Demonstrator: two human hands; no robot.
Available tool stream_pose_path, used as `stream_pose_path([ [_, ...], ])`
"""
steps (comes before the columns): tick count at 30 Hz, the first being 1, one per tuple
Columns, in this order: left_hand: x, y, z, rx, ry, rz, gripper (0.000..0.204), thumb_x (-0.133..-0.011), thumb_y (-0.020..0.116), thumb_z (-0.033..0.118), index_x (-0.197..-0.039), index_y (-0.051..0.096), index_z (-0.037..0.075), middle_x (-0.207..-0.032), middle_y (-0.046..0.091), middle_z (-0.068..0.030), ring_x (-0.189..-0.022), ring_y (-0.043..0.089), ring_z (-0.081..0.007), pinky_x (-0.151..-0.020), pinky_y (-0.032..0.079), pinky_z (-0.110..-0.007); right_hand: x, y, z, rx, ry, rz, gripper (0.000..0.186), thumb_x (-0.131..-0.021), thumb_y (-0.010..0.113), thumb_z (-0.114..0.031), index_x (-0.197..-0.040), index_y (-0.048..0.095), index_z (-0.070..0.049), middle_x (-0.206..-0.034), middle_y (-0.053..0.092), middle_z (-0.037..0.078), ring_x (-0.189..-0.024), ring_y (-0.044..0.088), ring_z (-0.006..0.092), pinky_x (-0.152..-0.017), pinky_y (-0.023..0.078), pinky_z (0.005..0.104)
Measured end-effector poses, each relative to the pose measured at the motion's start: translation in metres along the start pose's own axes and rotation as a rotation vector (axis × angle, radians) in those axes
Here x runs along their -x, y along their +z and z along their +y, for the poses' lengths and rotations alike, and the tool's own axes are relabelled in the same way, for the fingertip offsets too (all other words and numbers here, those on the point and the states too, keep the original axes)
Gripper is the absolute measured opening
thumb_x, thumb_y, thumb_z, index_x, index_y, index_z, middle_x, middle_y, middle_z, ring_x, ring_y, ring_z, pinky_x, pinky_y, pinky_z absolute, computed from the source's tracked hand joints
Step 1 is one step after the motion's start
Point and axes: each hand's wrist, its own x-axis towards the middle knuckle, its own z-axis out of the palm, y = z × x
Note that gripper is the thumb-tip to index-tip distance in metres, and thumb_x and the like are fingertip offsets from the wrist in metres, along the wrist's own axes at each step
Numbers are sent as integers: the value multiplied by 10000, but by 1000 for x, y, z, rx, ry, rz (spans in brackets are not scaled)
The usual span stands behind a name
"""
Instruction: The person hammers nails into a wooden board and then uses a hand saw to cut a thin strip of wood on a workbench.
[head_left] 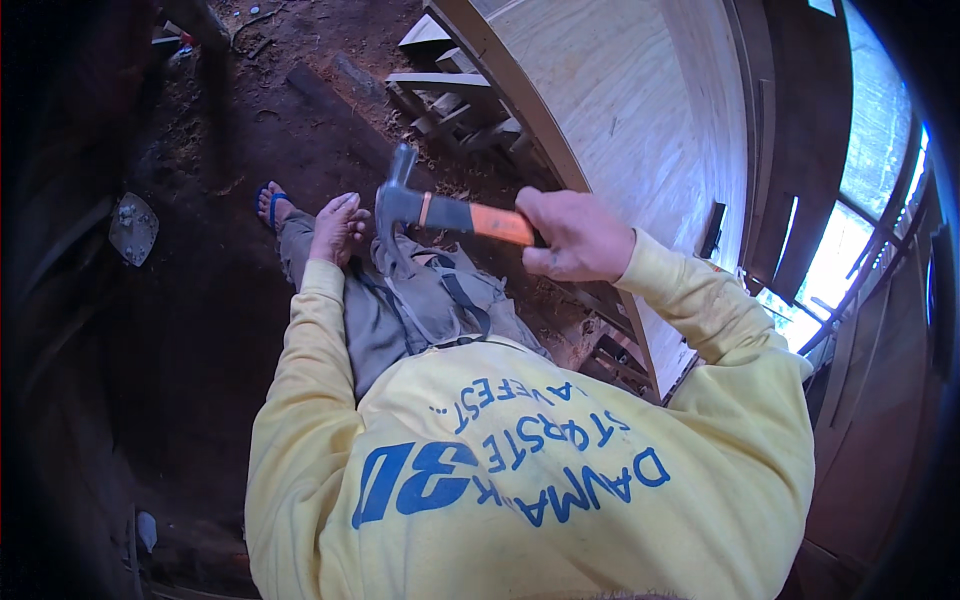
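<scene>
My right hand point(578, 232) grips a claw hammer point(450, 212) by its orange and black handle, holding it sideways with the steel head toward my left hand. My left hand point(338, 225) is just left of the hammer head, its fingers curled and thumb and forefinger brought together; whatever they hold, if anything, is too small to make out. Below both hands are my legs in grey trousers point(370, 330), and my left foot point(274, 203) in a blue sandal rests on the dark ground.
A large curved pale plywood panel point(670, 120) stands at my right, with stacked wood offcuts point(450, 100) at its far end. Dark boards point(780, 230) and a bright opening point(855, 120) lie beyond. A flat pale piece point(133, 228) lies on the dirt floor point(250, 130) at left.
</scene>
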Motion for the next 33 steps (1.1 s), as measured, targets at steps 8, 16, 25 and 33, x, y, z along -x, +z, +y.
stream_pose_path([
  [8, 8, 17, 6, 7, -21, 8, 361, -973, 702, 273, -1265, 590, 94, -828, 684, -23, -598, 588, -81, -477, 440, -214, -8, -6, 22, -16, 102, 190, 316, -828, 631, -228, -964, 473, 10, -796, 593, 250, -774, 612, 469, -692, 499, 503],
  [16, 7, 12, 5, 12, -10, -1, 366, -976, 696, 288, -1266, 590, 92, -833, 678, -25, -596, 586, -83, -486, 446, -216, -5, -8, 46, -415, 126, 193, 319, -781, 708, -260, -893, 534, -17, -740, 560, 187, -663, 583, 334, -615, 474, 415],
  [25, -3, -6, -3, 47, 57, 1, 367, -973, 700, 303, -1258, 596, 97, -837, 693, -32, -599, 596, -86, -487, 452, -221, -6, -1, -9, -57, 54, -37, 331, -779, 709, -172, -957, 470, -30, -778, 524, 203, -694, 552, 407, -631, 446, 441],
  [33, 4, 8, 7, 16, 10, 6, 324, -974, 698, 291, -1222, 608, 104, -828, 688, -21, -604, 598, -85, -487, 452, -219, -9, 2, 4, 29, 150, 200, 341, -815, 644, -252, -986, 478, -8, -808, 603, 263, -804, 619, 487, -715, 500, 519],
])
